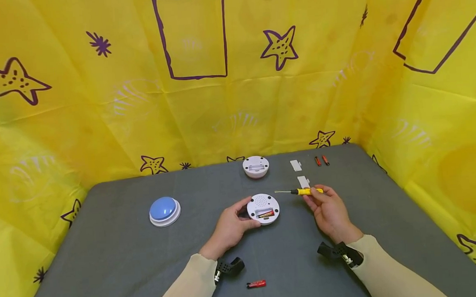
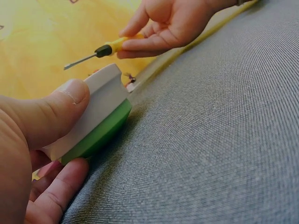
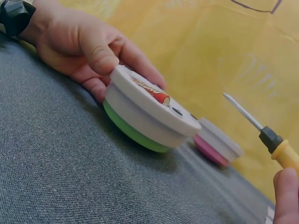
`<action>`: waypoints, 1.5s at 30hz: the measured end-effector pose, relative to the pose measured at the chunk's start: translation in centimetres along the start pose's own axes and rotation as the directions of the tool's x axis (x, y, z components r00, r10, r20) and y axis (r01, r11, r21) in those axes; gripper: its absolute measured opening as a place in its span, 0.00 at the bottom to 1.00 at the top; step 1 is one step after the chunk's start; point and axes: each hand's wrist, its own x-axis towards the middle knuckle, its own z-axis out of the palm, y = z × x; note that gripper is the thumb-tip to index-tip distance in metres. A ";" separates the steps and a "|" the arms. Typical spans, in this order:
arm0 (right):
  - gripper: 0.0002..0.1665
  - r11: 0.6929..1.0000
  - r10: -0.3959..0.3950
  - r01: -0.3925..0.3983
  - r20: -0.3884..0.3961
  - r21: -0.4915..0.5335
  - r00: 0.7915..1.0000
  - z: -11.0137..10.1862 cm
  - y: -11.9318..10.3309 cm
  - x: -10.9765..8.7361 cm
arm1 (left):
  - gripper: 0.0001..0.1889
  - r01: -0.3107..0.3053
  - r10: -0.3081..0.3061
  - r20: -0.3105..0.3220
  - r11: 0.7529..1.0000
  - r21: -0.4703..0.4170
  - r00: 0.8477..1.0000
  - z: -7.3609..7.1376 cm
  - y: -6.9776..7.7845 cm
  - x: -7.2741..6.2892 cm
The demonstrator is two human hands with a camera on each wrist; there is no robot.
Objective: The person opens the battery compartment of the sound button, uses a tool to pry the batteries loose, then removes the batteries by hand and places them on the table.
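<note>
Leftmost, the blue button stands dome up on the cloth, well apart from the work. Next comes the left hand, its thumb on the near rim of the green unit and its fingers curled about the other side, parted just as wide as the casing. Between the forearms lies a loose battery; best keep the sleeves off it, as it could roll. Beyond the green unit sits the pink unit, base up, its slot bare.

The green unit is held base up mid-cloth, with one battery in its slot; whether the dome touches the cloth I cannot tell. Resting it firmly there would probably steady it better than the grip alone.

Just beside its rim, not touching, points the tip of the screwdriver. The right hand pinches the yellow handle between thumb and fingers, nearly closed on it. For work at the slot, I would bring the blade in low at one end of the battery and lever gently, clear of the left thumb; a hard jab might slip or bend a contact.

Near the right hand lie two covers, with two red batteries farther off; the wrist should clear the nearer cover.
</note>
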 end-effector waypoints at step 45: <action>0.13 0.928 0.242 -0.119 0.327 -0.354 0.914 -6.2 -11.4 2.0 | 0.41 0.004 -0.004 0.011 1.000 -0.011 1.000 0.2 -0.2 -0.2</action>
